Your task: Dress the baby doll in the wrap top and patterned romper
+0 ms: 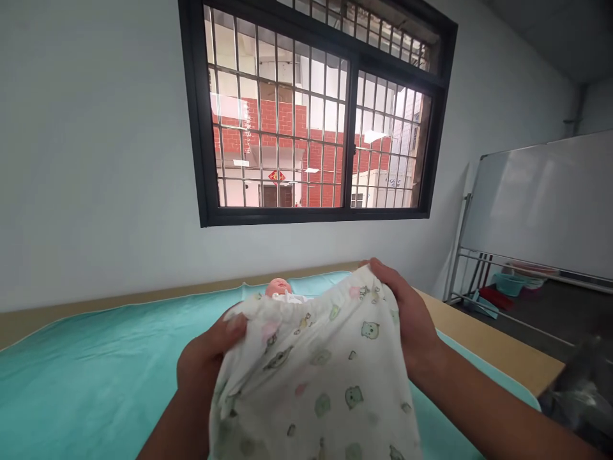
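Observation:
White baby pants (316, 377) printed with green bears and small pink and yellow figures are stretched out between my two hands. My left hand (211, 348) grips the gathered waistband at its left end, thumb on top. At the right end, my right hand (402, 306) holds the upper corner, its fingers partly behind the fabric. The lower part of the pants runs out of view. Beyond the waistband, a baby doll (280, 287) lies on a turquoise sheet (110, 364). Only its head and a bit of white clothing show; the raised fabric hides the rest.
Under the sheet is a wooden tabletop (493, 348), against a wall with a barred window (311, 128). On the right stands a whiteboard (541, 204) on a metal frame. Behind the frame are basins (510, 283). A dark, shiny plastic-like object (582, 396) sits at the lower right.

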Motion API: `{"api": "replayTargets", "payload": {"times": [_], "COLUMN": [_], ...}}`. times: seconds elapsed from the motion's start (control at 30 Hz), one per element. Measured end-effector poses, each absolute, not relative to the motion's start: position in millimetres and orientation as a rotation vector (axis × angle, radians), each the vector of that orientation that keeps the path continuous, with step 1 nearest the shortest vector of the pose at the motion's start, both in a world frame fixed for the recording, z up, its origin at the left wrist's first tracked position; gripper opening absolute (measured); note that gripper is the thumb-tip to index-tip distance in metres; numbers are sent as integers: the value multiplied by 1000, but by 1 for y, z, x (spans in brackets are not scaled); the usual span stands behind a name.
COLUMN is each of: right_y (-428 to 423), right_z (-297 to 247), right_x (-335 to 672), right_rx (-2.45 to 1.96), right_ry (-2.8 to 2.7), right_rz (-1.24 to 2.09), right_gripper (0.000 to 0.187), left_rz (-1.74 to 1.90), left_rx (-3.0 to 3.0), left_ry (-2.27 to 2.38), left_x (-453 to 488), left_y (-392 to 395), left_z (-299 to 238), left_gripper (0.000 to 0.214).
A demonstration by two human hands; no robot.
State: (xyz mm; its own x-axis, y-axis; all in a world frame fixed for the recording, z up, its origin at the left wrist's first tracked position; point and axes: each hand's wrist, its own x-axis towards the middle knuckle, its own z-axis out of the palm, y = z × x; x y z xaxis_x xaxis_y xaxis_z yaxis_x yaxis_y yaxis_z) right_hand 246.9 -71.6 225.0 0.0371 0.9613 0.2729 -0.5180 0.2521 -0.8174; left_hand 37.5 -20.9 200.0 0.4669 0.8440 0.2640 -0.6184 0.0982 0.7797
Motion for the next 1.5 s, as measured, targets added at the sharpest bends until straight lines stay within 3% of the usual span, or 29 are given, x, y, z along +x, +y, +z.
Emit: {"api": "replayTargets", "payload": {"times": [0.1, 0.2, 0.3, 0.43, 0.63, 0.8, 0.87, 0.97, 1.1, 1.27, 1.5], "right_y": [-58, -47, -45, -60, -70, -67, -66, -63, -63, -72, -68], "right_z": [220, 215, 212, 204, 198, 199, 194, 181, 170, 183, 179], "right_x": [253, 265, 274, 270, 263, 258, 258, 267, 290, 306, 309], "right_rx": [-538, -478, -718, -1096, -738, -674, -697, -717, -773, -888, -595], "right_ry": [-1003, -1216, -1719, -2084, -1516, -1215, -1176, -1181, -1575, -2095, -1492], "right_rz": [1192, 1164, 1120, 1165, 1239, 1280, 1292, 1305, 1263, 1347, 1278], "right_gripper": [40, 35, 23, 26, 39, 43, 42, 38, 43, 41, 43], "left_rz": [858, 661, 727, 791, 828, 589, 502, 498, 699, 763, 529], "left_rx": [1262, 1551, 1702, 1669, 1205, 1436, 1603, 1769, 1652, 1350, 1604], "left_ry": [254, 377, 588, 581, 327, 391, 541, 667, 622, 522, 456], "left_x": [35, 40, 47, 52, 62, 76, 81, 83, 79, 78, 78], "left_y": [-24, -27, -28, -26, -31, -47, -53, -56, -45, -36, -30], "left_z": [211, 224, 230, 225, 211, 212, 216, 219, 215, 209, 200], "left_gripper": [32, 24, 14, 19, 29, 49, 46, 22, 6, 9, 30]}}
